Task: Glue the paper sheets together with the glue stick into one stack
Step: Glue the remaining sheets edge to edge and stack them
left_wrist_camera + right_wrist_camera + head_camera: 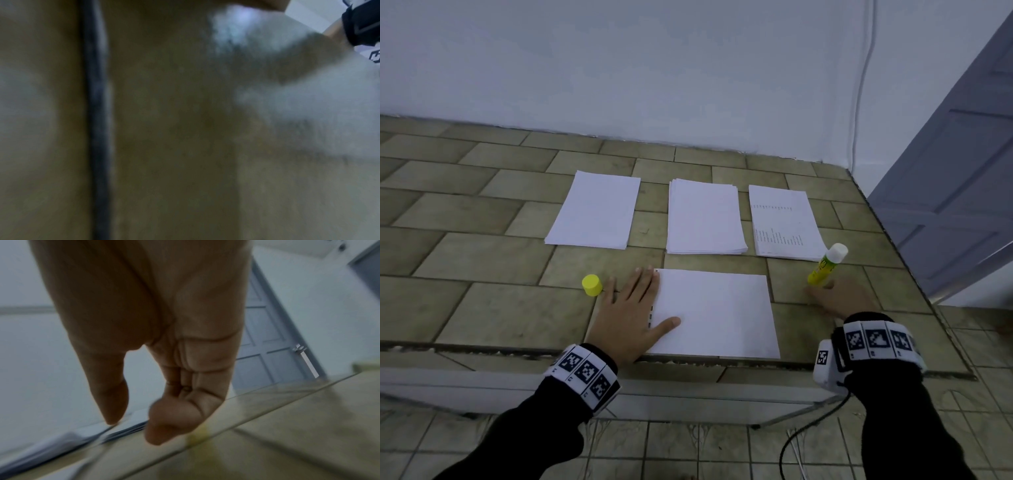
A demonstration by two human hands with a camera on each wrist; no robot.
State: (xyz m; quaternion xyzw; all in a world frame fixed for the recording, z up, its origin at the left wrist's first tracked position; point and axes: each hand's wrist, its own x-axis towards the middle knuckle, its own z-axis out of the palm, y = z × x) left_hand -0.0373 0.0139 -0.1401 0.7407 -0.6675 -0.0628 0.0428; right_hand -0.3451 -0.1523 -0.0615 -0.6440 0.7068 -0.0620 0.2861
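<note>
Left hand (629,308) flat, fingers straight, pressing left edge of white paper sheet (717,313) at 6 o'clock on tiled tabletop (482,253). Right hand (840,296) at 4 o'clock, touching base of yellow uncapped glue stick (826,264); grip unclear. Yellow round cap (591,285) at 8 o'clock. Three white paper piles: 11 (595,209), 12 (705,216), 1 o'clock (784,222).
</note>
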